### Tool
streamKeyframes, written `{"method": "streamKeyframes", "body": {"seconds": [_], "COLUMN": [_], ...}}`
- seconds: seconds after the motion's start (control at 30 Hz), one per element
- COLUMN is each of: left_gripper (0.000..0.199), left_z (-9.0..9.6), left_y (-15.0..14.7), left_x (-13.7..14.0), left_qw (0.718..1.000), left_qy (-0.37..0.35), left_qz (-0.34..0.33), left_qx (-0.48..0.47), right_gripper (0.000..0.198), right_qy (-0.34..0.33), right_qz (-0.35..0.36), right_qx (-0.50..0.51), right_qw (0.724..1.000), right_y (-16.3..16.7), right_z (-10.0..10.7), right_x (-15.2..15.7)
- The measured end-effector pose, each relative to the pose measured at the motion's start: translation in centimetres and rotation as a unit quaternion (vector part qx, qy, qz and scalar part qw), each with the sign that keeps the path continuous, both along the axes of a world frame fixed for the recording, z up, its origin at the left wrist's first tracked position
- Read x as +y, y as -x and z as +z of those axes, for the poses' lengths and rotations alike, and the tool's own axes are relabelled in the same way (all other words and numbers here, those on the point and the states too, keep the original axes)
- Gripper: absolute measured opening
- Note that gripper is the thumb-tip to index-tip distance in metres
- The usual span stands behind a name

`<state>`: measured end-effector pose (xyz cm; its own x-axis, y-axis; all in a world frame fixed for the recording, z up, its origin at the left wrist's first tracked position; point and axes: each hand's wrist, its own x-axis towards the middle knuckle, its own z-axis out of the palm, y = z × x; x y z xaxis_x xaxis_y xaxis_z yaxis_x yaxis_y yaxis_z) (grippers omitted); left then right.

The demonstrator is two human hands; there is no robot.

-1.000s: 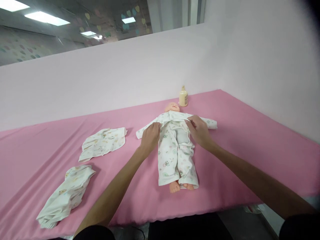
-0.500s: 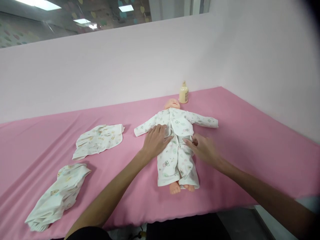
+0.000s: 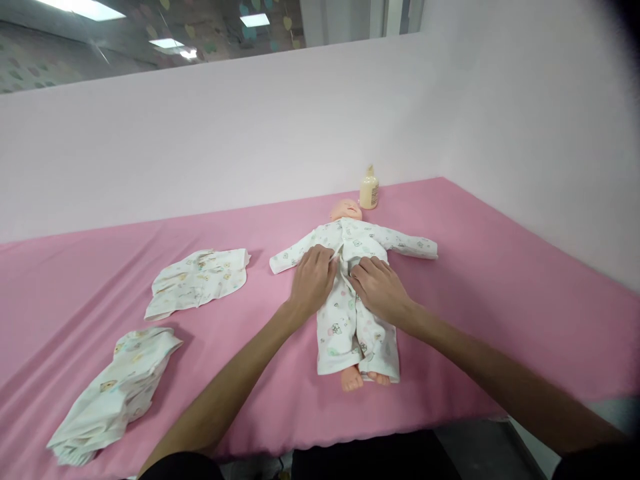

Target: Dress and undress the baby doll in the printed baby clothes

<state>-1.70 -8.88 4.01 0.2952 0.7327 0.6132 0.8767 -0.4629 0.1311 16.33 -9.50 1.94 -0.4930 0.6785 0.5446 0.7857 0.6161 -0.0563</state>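
A baby doll lies face up, its feet towards me. It wears a white printed long-sleeved baby shirt and matching baby trousers, with both arms stretched out in the sleeves. My left hand is closed on the front edge of the shirt at the doll's waist, lifting it a little. Curled over the other side of the waist, my right hand grips cloth near the middle; its fingers hide whether that is shirt or trousers. Bare feet stick out of the trouser legs.
A pale yellow pump bottle stands behind the doll's head by the white wall. On the left of the pink-covered table lie a flat printed garment and a bunched one.
My right hand has moved inward from the side of the doll's waist to the middle of the clothes. My left hand has shifted slightly and now raises the shirt's front edge.
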Motion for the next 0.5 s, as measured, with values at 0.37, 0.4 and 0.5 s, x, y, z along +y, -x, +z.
{"method": "streamKeyframes", "body": {"seconds": [0.37,0.4,0.5], "left_gripper": [0.013,0.013,0.014], "left_z": [-0.7,-0.7,-0.9], "left_y": [-0.8,-0.9,-1.1], "left_x": [-0.9,-0.9,-0.9], "left_qw": [0.973,0.973,0.974], "left_qy": [-0.015,-0.014,-0.018], "left_qz": [-0.045,-0.043,-0.041], "left_qx": [0.226,0.228,0.223], "right_gripper": [0.011,0.017,0.014], "right_qy": [-0.030,-0.031,-0.014], "right_qz": [-0.008,-0.017,-0.006], "right_qx": [0.126,0.127,0.113], "right_qw": [0.992,0.991,0.993], "right_y": [-3.5,-3.6,-3.4], "right_z": [-0.6,-0.8,-1.1], "right_x": [0.1,0.5,1.5]}}
